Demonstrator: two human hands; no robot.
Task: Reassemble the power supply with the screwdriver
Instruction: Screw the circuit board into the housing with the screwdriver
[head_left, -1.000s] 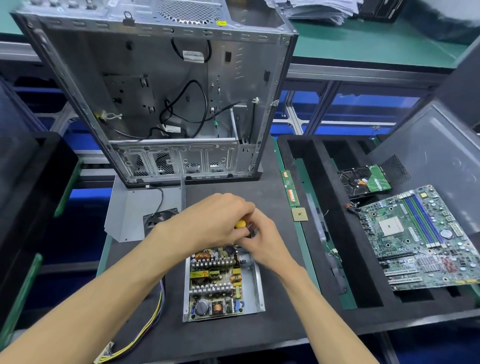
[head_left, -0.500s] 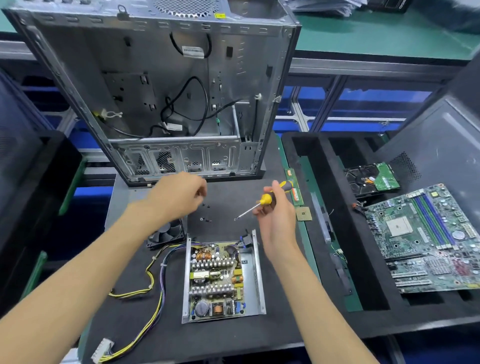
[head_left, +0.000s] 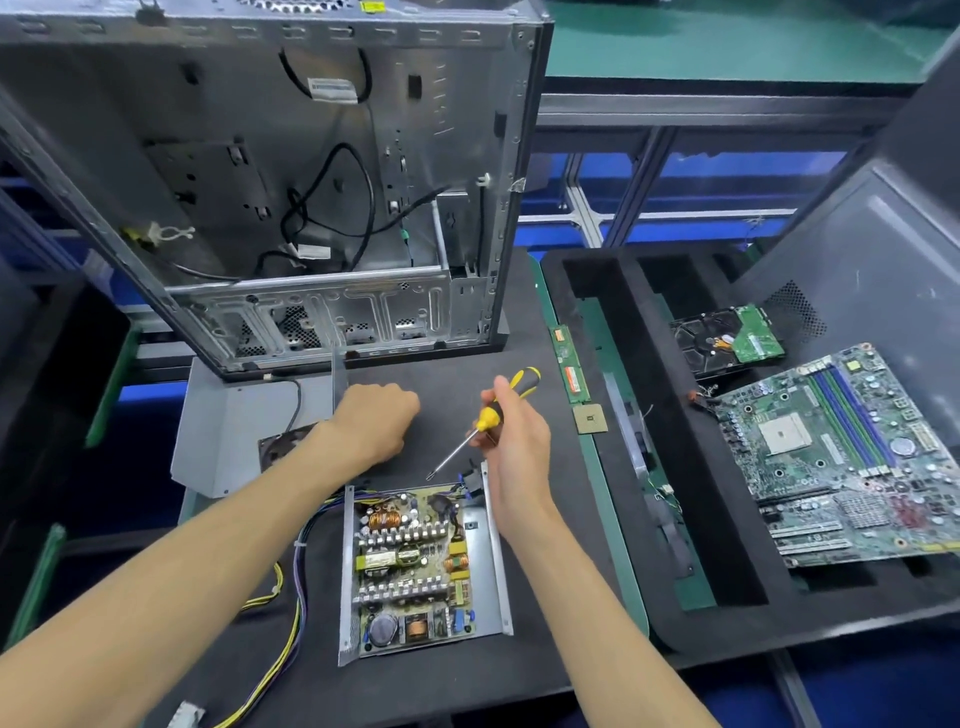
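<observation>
Since half a second before, both hands had moved only a little: the left hand (head_left: 375, 422) had slid a bit toward the middle of the worktop (head_left: 530, 675), and the right hand (head_left: 514, 441) had tipped the screwdriver (head_left: 488, 415) lower, so its tip came closer to the power supply (head_left: 421, 569).

The left hand was curled into a loose fist with its knuckles up. I could not tell if it held something small inside. It sat at about 11 o'clock from the power supply, near a small black fan (head_left: 283, 447).

The right hand gripped the screwdriver with its fingers around the yellow and black handle. The handle pointed to 1 o'clock and the metal tip pointed down to 7 o'clock. The tip hung just above the far edge of the power supply, near its black plug part.

The power supply lay flat on the dark worktop, near the middle, between the two arms. Its lid was off, so the green board, copper coils and silver fins showed. Yellow and purple wires (head_left: 291, 613) ran out of its left side toward 7 o'clock.

An open computer case (head_left: 270, 182) stood at 12 o'clock. At 3 o'clock a black foam tray (head_left: 727, 613) held a big green motherboard (head_left: 852, 462) and a hard drive (head_left: 727, 340). A small chip (head_left: 590, 419) lay just to the right of the right hand.
</observation>
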